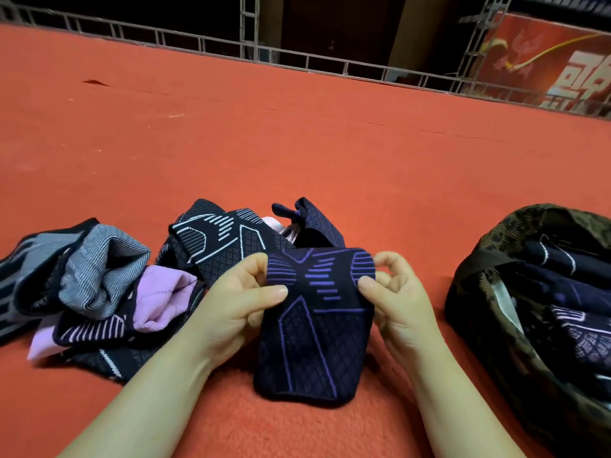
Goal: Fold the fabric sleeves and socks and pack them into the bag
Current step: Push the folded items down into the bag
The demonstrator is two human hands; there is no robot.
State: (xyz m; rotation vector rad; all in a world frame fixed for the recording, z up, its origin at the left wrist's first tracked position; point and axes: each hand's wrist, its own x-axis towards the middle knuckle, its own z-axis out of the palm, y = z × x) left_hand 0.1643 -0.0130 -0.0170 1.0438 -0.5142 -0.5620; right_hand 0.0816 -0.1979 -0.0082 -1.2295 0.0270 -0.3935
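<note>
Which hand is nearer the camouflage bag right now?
Right. The right hand pinches the folded sleeve's right edge, on the side facing the camouflage bag. The left hand grips the sleeve's left edge, farther from the bag.

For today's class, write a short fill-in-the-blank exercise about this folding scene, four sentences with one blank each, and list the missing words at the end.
1. Both hands hold a folded dark sleeve patterned with ____ lines.
2. The camouflage bag stands on the person's ____ side.
3. The pile of unfolded pieces lies to the ____ of the left hand.
4. The right hand pinches the sleeve's right edge with its ____ and fingers.

Missing words: purple; right; left; thumb
</note>
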